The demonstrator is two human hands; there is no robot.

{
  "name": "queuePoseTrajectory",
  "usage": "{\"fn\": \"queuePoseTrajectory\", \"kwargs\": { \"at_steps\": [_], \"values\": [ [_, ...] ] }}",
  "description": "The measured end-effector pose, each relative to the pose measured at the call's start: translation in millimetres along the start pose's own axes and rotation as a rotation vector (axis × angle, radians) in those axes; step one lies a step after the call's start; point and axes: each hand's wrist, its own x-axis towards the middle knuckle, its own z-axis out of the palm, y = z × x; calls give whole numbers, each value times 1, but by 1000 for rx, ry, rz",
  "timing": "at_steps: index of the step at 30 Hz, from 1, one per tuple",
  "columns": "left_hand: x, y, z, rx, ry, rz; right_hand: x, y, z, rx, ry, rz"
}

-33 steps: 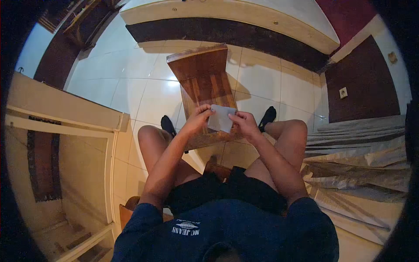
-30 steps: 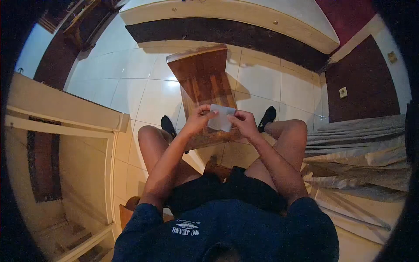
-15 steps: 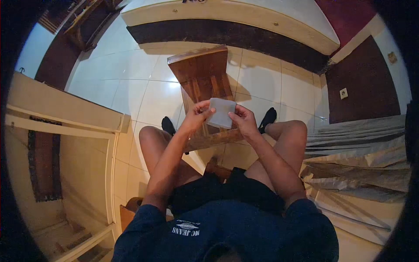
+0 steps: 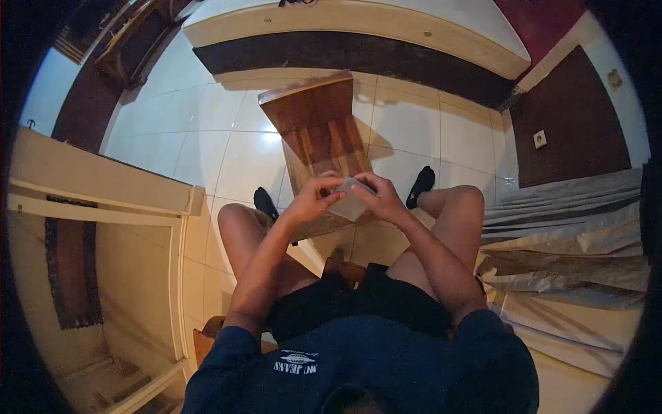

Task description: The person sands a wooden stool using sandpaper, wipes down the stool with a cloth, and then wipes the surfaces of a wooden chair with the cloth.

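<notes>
Above tiled flooring, both hands hold a pale pouch-like square.

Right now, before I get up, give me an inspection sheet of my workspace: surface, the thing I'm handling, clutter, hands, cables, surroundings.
Surface: wooden chair in front, on a pale tiled floor.
Job's things: one thin pale sheet between the hands; material unclear.
Clutter: small dark item on the pale platform ahead, cut off by the picture's edge.
Hands: right hand holds the sheet, thumb on top; left hand is at its left edge, grip unclear.
Cables: nothing seen for certain.
Surroundings: wall socket and grey draped fabric on the right; pale-framed cabinet on the left.
</notes>
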Motion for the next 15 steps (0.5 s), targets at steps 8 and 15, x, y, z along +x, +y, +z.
{"fn": "queuePoseTrajectory", "kwargs": {
  "at_steps": [8, 15],
  "values": [
    [2, 6, 4, 41, -2, -46, -1, -3, 6, -133, -17, -8],
    [10, -7, 13, 10, 178, 139, -2, -7, 7, -151, -55, 13]
  ]
}}
